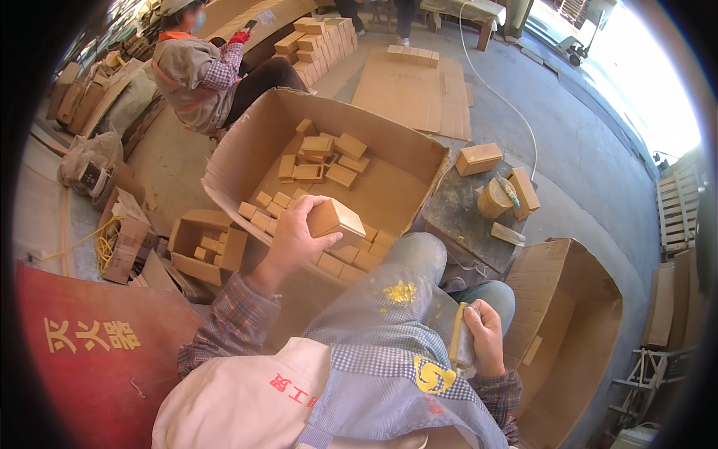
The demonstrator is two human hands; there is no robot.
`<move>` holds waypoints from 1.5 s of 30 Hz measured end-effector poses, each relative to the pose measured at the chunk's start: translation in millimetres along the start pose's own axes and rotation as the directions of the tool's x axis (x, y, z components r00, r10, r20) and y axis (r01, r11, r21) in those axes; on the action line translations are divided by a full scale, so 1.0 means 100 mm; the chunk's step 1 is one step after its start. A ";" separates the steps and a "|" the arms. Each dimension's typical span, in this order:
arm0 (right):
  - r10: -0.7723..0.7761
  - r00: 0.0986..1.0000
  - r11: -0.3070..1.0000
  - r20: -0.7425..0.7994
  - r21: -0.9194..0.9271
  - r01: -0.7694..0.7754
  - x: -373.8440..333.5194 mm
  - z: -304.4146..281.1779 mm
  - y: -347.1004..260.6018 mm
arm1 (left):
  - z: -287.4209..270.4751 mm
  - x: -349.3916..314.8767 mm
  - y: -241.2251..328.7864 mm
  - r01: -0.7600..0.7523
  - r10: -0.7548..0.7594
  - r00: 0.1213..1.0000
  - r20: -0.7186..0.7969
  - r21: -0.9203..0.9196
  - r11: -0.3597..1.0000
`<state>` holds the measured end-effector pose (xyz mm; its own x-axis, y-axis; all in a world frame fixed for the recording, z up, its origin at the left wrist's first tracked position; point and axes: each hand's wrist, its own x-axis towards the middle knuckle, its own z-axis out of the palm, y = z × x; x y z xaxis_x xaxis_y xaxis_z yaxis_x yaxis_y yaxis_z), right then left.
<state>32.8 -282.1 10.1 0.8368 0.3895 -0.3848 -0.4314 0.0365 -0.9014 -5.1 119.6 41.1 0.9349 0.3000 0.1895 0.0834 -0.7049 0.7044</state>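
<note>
My left hand (293, 238) grips a small wooden box (334, 221) by its sides, raised over the near edge of a big open cardboard box (407, 153). Loose wooden boxes (342, 176) lie in a heap inside that carton, and more stand in rows along its near side, partly behind my hand. At my right thigh, my right hand (486, 333) is closed round a flat greyish pad with a straight yellowish edge (456, 335); its exact kind does not show. Yellow smears (400, 292) mark my trouser leg.
A low dark table (456, 217) at the right bears a tub (494, 198) with a brush and wooden pieces. Another open carton (598, 329) stands right of my knee, a smaller one (191, 232) at left. Beyond the big carton sits a person (198, 75) beside stacked wooden boxes (321, 45).
</note>
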 end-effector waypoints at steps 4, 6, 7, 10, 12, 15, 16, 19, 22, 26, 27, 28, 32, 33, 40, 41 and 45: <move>-0.007 1.000 1.000 0.004 -0.002 0.007 0.03 -0.07 -0.03 | 0.06 0.04 0.09 -0.079 0.079 0.997 -0.003 -0.032 0.996; 0.004 1.000 1.000 -0.016 -0.005 -0.004 0.05 -0.12 -0.04 | 0.11 0.06 0.06 -0.106 0.106 0.994 0.012 0.026 0.994; 0.010 0.999 1.000 -0.047 -0.010 -0.010 0.07 -0.15 -0.04 | 0.15 0.08 0.03 -0.132 0.132 0.991 0.015 0.048 0.990; 0.025 0.992 0.999 -0.121 0.024 -0.022 0.15 -0.26 -0.06 | 0.35 0.27 -0.22 -0.195 0.179 0.979 0.102 0.181 0.964; 0.038 0.987 0.999 -0.159 0.039 -0.032 0.24 -0.35 -0.06 | 0.60 0.44 -0.46 -0.197 0.152 0.967 0.204 0.219 0.956; 0.053 0.972 0.996 -0.228 0.075 -0.037 0.43 -0.49 -0.05 | 1.07 0.59 -0.84 -0.241 0.143 0.923 0.356 0.248 0.938; 0.060 0.965 0.997 -0.256 0.066 -0.044 0.48 -0.53 -0.04 | 1.25 0.62 -0.96 -0.247 0.120 0.900 0.420 0.261 0.933; 0.091 0.950 0.992 -0.300 0.112 -0.059 0.66 -0.63 0.00 | 1.80 0.61 -1.25 -0.282 0.101 0.833 0.544 0.260 0.923; 0.136 0.940 0.987 -0.312 0.120 -0.103 0.80 -0.68 0.03 | 2.24 0.56 -1.45 -0.339 0.095 0.764 0.638 0.273 0.900; 0.158 0.941 0.984 -0.300 0.127 -0.125 0.93 -0.74 0.01 | 2.48 0.47 -1.52 -0.289 0.005 0.736 0.676 0.308 0.906; 0.168 0.939 0.982 -0.300 0.130 -0.135 0.95 -0.77 0.01 | 2.48 0.48 -1.53 -0.267 0.006 0.772 0.635 0.317 0.910; 0.177 0.937 0.981 -0.301 0.133 -0.143 0.96 -0.80 0.01 | 2.47 0.51 -1.54 -0.242 -0.001 0.798 0.603 0.322 0.915; 0.201 0.936 0.972 -0.290 0.175 -0.155 1.01 -0.92 0.05 | 2.51 0.84 -1.69 -0.252 0.098 0.885 0.455 0.292 0.922; 0.204 0.924 0.977 -0.322 0.120 -0.174 1.02 -0.95 0.07 | 2.56 0.97 -1.74 -0.254 0.090 0.879 0.468 0.299 0.920; 0.220 0.939 0.963 -0.263 0.212 -0.166 0.99 -1.10 0.09 | 3.40 1.49 -2.00 -0.286 0.019 0.781 0.624 0.330 0.900; 0.217 0.945 0.953 -0.245 0.261 -0.152 0.97 -1.12 0.08 | 3.52 1.52 -2.04 -0.270 -0.037 0.733 0.679 0.340 0.901; 0.313 0.898 0.950 -0.309 0.110 -0.293 0.95 -1.24 0.02 | 3.93 1.51 -2.43 -0.096 -0.217 0.414 0.884 0.280 0.955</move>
<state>152.8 -359.4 -53.1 0.7207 0.0770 -0.6890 -0.6921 0.0219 -0.7215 251.4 83.7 -369.8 0.6739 -0.2911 -0.6791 0.0861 -0.8819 0.4634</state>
